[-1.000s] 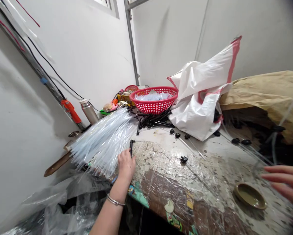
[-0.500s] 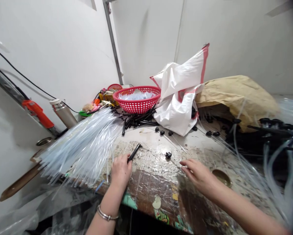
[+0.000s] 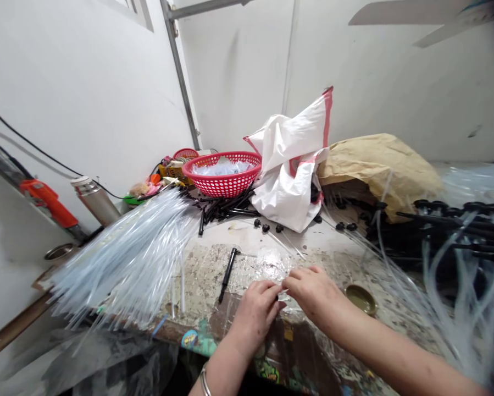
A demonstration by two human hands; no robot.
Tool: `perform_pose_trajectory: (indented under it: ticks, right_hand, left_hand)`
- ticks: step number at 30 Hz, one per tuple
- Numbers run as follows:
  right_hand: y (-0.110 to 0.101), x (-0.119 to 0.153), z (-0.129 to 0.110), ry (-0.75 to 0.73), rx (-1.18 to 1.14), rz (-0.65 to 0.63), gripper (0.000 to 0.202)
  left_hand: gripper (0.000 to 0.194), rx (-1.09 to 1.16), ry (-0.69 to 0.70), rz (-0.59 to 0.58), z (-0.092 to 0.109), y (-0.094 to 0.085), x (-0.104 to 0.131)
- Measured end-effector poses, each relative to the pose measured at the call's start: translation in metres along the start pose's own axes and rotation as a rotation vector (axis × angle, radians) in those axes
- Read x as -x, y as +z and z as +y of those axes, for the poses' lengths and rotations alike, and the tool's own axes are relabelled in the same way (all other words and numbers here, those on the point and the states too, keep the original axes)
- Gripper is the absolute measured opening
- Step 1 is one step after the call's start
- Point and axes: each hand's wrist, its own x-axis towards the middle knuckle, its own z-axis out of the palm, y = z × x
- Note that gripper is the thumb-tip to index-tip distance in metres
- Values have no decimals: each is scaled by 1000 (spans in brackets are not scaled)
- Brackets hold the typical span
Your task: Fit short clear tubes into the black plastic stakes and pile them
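Note:
My left hand (image 3: 257, 311) is closed in a pinch, and a bit of a small black cap (image 3: 277, 298) shows between its fingertips. My right hand (image 3: 312, 291) meets it fingertip to fingertip, pinching a thin clear tube; most of the tube is hidden by the fingers. To the left of both hands, a slim black plastic pipe (image 3: 228, 273) lies on the worktop, apart from them, a thin clear strand by its top end. Right of my right hand sits a small round dish (image 3: 361, 298) holding some liquid.
A large bundle of clear tubes (image 3: 135, 253) spreads over the left side. Behind are a red basket (image 3: 226, 184), black pipes (image 3: 220, 206), a white sack (image 3: 286, 181) and several black caps (image 3: 265, 227). Black parts with tubes (image 3: 448, 225) crowd the right.
My left hand has let go of the black pipe, leaving it on the worktop, and moved right to the black cap. My right hand has drawn slightly nearer, and the two hands now meet.

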Motion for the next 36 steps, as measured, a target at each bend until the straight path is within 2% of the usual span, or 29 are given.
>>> perform_pose_trajectory:
  ticks: [2, 5, 7, 9, 12, 15, 19, 22, 25, 30, 36]
  right_hand:
    - [-6, 5, -3, -48, 20, 81, 7]
    - [-19, 12, 6, -7, 3, 369, 10]
    - [-29, 18, 26, 108, -45, 533, 18]
    - [-35, 26, 56, 258, -150, 578, 25]
    - [-31, 35, 103, 479, -325, 487, 28]
    - [-15, 27, 124, 528, -318, 295, 29]
    - [11, -15, 109, 435, -300, 52, 30]
    - [30, -54, 94, 458, -285, 6, 26]
    - [46, -84, 86, 521, -230, -14, 31]
    - [55, -101, 84, 490, -171, -51, 29]
    - [47, -113, 83, 360, -193, -74, 24]
  left_hand:
    - [23, 110, -27, 31, 0, 7, 2]
    - [20, 295, -166, 161, -8, 11, 6]
    - [21, 461, -345, 224, -14, 12, 8]
    - [30, 678, -547, 243, -16, 11, 9]
    - [41, 1053, -743, 264, -11, 11, 9]
    - [38, 1262, -768, 289, -6, 12, 9]
    - [33, 1212, -698, 275, -8, 14, 11]
    - [31, 1173, -680, 250, -11, 15, 14]
    - [32, 1155, -691, 246, -12, 14, 17]
    - [32, 1175, -691, 256, -14, 15, 18]
    - [33, 1248, -718, 232, -14, 13, 15]
